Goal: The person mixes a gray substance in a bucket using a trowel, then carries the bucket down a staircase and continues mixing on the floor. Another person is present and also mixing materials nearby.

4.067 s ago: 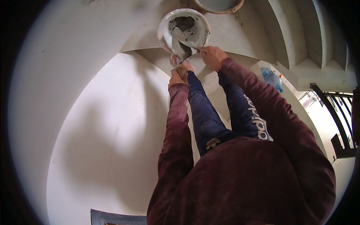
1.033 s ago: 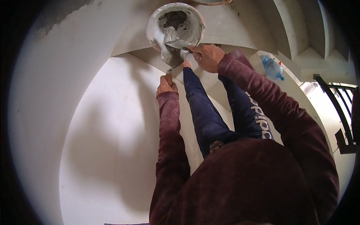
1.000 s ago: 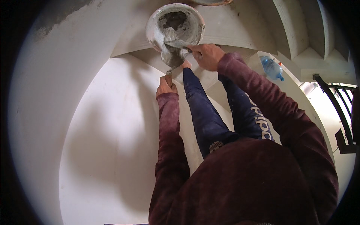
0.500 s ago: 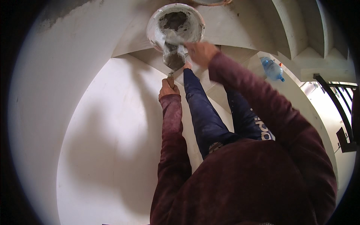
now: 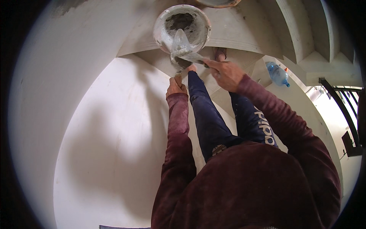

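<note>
My left hand (image 5: 176, 87) is closed around the wooden handle of a trowel (image 5: 180, 41), whose blade points toward a bucket. Wet grey plaster (image 5: 182, 62) lies on the blade near the handle. Coming in from the right, my right hand (image 5: 228, 74) grips a flat-bladed scraper (image 5: 194, 57). Its blade lies across the trowel blade, seemingly touching it. Just beyond the tools stands the plaster-smeared white bucket (image 5: 158, 32), with dark grey mix in its bottom. The scraper's handle is mostly hidden in my fingers.
A second bucket (image 5: 219, 4) is cut off by the top edge. Curved stairs (image 5: 301, 34) rise at the upper right. A blue plastic bottle (image 5: 278, 73) lies right of my legs, near a dark railing (image 5: 345, 110). A pale curved wall (image 5: 91, 152) fills the left.
My right hand has moved right and slightly nearer, and the scraper now shows clearly across the trowel. My left hand and the trowel have shifted slightly right; the trowel's tip now shows over the bucket.
</note>
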`<state>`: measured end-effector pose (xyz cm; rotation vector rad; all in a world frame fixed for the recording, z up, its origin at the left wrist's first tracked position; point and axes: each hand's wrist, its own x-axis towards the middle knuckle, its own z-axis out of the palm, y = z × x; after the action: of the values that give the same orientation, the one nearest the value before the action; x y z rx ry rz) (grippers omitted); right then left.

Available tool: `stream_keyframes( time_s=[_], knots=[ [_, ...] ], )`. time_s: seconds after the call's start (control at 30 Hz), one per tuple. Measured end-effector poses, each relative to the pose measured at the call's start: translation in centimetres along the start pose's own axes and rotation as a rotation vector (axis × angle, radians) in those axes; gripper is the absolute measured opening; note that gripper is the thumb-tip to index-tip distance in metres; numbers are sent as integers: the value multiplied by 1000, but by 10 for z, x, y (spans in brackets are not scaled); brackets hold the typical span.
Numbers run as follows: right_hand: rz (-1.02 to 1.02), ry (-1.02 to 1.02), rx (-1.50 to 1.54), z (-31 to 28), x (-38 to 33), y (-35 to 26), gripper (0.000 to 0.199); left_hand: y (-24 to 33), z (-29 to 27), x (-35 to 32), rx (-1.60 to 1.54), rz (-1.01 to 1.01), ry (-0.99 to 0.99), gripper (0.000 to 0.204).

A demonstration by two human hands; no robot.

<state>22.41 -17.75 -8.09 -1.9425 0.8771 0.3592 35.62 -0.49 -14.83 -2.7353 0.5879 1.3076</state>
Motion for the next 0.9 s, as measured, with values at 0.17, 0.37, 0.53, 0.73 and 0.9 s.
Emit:
stream_keyframes(
  time_s=[0.17,0.37,0.53,0.73,0.9],
  knots=[
    [175,-31,-130,-5,88,27,33,-3,-9,-9,58,14,-59,28],
    [15,124,74,-32,65,64,37,-13,12,-15,-1168,-19,-397,24],
    [33,58,277,-10,-14,19,37,5,12,-9,-1805,-156,-812,32],
    [130,12,301,21,-12,4,37,26,9,-11,-1644,-274,-589,44],
    [79,-35,161,17,-6,-4,37,42,-1,-15,-1540,-217,-521,44]
  ],
)
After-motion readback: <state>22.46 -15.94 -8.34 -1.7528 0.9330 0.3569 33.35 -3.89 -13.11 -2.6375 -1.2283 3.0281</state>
